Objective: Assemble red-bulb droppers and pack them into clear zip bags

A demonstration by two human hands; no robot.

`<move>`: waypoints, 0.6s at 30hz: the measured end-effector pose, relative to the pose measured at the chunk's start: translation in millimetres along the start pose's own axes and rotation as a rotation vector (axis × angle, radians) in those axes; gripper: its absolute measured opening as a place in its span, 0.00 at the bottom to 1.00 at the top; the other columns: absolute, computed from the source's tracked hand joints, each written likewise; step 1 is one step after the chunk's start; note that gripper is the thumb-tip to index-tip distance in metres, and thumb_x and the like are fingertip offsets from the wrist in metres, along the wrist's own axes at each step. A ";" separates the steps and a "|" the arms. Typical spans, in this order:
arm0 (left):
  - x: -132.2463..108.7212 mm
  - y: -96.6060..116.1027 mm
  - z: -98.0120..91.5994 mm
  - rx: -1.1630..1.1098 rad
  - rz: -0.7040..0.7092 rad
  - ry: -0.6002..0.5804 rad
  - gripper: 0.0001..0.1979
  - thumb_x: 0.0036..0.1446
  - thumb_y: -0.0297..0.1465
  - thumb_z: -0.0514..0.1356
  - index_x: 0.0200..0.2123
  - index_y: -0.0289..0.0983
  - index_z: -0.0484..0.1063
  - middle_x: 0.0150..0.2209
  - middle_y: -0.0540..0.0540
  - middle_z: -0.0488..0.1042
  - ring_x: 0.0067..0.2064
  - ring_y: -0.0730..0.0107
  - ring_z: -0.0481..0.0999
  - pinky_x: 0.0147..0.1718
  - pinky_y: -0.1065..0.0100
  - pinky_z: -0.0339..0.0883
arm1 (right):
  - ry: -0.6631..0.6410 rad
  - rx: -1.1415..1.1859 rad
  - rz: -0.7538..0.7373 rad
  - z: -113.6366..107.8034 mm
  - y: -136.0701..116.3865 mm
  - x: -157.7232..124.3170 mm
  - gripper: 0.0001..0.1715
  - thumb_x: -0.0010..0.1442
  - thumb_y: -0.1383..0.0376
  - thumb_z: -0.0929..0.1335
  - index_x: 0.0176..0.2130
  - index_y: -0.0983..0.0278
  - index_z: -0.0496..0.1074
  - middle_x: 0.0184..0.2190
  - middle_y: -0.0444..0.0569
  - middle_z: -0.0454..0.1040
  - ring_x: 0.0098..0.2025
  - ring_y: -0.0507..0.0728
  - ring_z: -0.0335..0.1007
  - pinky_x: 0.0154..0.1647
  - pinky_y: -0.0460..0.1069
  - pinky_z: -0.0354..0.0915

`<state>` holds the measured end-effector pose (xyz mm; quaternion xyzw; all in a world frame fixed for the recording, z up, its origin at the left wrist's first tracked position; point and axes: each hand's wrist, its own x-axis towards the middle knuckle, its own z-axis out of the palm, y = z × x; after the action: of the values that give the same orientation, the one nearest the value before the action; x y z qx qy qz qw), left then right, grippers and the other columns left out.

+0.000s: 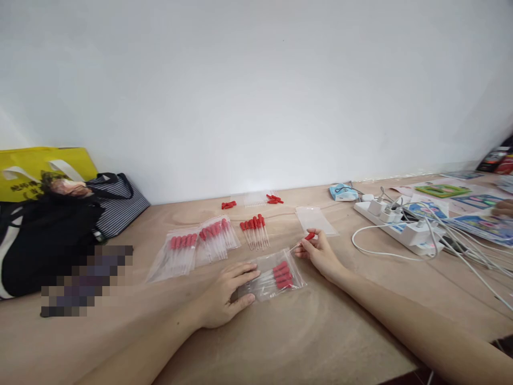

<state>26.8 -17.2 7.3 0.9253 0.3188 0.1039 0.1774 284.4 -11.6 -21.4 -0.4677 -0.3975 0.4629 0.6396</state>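
My left hand (226, 294) lies on the table with its fingers apart, its fingertips resting on the near-left end of a clear plastic bag (262, 294). Inside that bag are several droppers (282, 275) with red bulbs, side by side, bulbs to the right. My right hand (318, 254) pinches a single dropper (309, 236) near its red bulb, its thin clear tube pointing toward the bag's upper right edge. Beyond the bag, several loose droppers (255, 230) lie in a row. To the left, filled bags of droppers (180, 251) overlap each other.
An unused-looking flat clear bag (316, 220) lies behind my right hand. Red bulbs (229, 205) and thin clear tubes (255, 199) lie near the wall. At right are a power strip (395, 230) with cables, a blue mask (342, 192) and printed sheets (484, 224); bags (48, 246) stand left.
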 end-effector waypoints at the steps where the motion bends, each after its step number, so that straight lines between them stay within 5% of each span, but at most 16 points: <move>1: -0.3 0.5 -0.1 -0.007 -0.004 0.008 0.23 0.56 0.37 0.51 0.56 0.43 0.56 0.57 0.46 0.57 0.58 0.58 0.54 0.54 0.54 0.51 | -0.039 0.029 0.022 1.8 -0.2 -1.8 0.27 0.44 0.56 0.68 0.39 0.60 0.52 0.23 0.38 0.66 0.23 0.50 0.67 0.28 0.48 0.66; 10: -1.4 7.7 -4.2 -0.067 0.000 0.013 0.26 0.56 0.35 0.52 0.58 0.44 0.49 0.59 0.47 0.54 0.58 0.59 0.54 0.54 0.54 0.50 | -0.286 -0.215 0.052 2.3 -3.7 -7.6 0.24 0.44 0.49 0.67 0.33 0.63 0.60 0.21 0.36 0.65 0.10 0.42 0.50 0.09 0.41 0.47; 18: -1.2 5.6 -2.5 -0.043 -0.004 0.026 0.26 0.56 0.36 0.51 0.58 0.44 0.50 0.58 0.47 0.56 0.57 0.59 0.55 0.54 0.55 0.51 | -0.392 -0.308 0.139 6.3 4.9 -5.5 0.21 0.43 0.51 0.68 0.31 0.65 0.67 0.16 0.40 0.68 0.13 0.46 0.56 0.12 0.41 0.51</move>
<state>28.2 -21.4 11.7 0.9192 0.3205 0.1223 0.1932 276.0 -14.8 -25.0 -0.4869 -0.5466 0.5216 0.4383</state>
